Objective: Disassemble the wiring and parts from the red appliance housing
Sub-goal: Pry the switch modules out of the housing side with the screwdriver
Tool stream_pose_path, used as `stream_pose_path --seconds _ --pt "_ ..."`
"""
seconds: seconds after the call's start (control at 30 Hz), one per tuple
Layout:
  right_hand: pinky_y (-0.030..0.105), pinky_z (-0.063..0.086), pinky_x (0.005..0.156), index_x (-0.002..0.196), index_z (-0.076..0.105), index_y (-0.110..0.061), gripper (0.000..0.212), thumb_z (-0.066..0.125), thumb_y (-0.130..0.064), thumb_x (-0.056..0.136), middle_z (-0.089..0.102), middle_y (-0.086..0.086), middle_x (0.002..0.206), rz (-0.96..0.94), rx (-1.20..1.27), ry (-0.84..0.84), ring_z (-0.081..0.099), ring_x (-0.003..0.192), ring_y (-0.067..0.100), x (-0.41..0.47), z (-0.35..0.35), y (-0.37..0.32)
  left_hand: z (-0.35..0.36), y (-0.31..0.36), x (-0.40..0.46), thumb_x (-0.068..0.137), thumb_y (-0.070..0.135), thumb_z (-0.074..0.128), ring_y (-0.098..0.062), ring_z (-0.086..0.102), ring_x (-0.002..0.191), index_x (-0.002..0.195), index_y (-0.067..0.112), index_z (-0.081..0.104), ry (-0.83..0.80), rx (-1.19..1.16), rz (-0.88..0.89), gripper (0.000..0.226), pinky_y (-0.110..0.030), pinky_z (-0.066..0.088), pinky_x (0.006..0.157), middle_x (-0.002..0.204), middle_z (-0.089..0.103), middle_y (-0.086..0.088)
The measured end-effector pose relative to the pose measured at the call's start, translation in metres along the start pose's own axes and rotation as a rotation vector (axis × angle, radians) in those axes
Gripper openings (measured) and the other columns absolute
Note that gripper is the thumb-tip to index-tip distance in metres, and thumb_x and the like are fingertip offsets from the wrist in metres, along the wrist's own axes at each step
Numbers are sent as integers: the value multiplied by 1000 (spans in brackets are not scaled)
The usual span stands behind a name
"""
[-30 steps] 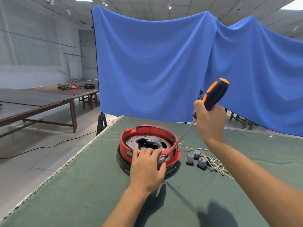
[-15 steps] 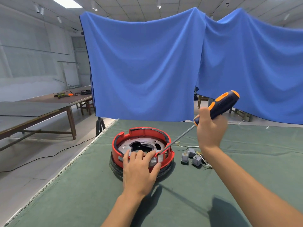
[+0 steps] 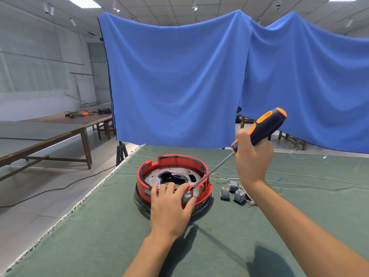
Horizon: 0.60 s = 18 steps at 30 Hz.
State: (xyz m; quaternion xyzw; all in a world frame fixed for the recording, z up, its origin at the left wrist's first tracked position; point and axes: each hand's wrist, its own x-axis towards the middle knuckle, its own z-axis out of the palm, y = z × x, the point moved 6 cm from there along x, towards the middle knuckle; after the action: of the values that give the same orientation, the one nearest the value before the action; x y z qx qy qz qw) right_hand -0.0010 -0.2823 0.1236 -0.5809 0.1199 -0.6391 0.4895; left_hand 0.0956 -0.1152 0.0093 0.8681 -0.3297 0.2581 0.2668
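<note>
A round red appliance housing (image 3: 175, 162) with a metal plate inside sits on the green cloth. My left hand (image 3: 169, 204) grips its near rim, fingers over the edge and thumb against the outer wall by a small grey part (image 3: 187, 196). My right hand (image 3: 252, 156) holds an orange-and-black screwdriver (image 3: 265, 124) above and to the right. Its shaft slants down to the left, and the tip sits at the inner near rim beside my left fingers.
Grey connector blocks (image 3: 232, 191) with loose wires (image 3: 225, 178) lie just right of the housing. The green-covered table (image 3: 99, 236) ends at a frayed left edge. A blue cloth (image 3: 179, 76) hangs behind. Wooden tables (image 3: 50, 134) stand to the left, across the floor.
My right hand has lowered the screwdriver handle and swung the shaft down, bringing the tip from beside the housing onto its near rim. My left hand has stayed on the rim.
</note>
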Motion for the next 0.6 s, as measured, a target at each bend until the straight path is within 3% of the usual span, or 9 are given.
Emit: stream_pose_path --seconds 0.23,0.4,0.6 --pt "28 44 51 54 49 -3 38 52 -39 68 52 -5 42 -45 -56 -46 48 45 9 -4 4 -6 0 -1 0 90 55 44 -15 47 110 125 38 55 -19 10 -6 41 -35 9 114 109 59 10" --pt "46 49 55 51 45 -6 39 52 -41 67 51 12 45 -94 -121 -71 51 51 34 -11 12 -20 -1 -1 0 90 53 46 -16 48 108 123 36 57 -7 -1 -7 39 -35 8 113 106 59 9" --pt "39 35 47 49 33 -2 47 47 -42 72 40 21 46 -299 -277 -162 40 48 35 -27 29 -50 -1 -1 1 91 53 43 -14 46 110 125 37 55 -17 -13 -21 39 -33 6 113 108 58 10"
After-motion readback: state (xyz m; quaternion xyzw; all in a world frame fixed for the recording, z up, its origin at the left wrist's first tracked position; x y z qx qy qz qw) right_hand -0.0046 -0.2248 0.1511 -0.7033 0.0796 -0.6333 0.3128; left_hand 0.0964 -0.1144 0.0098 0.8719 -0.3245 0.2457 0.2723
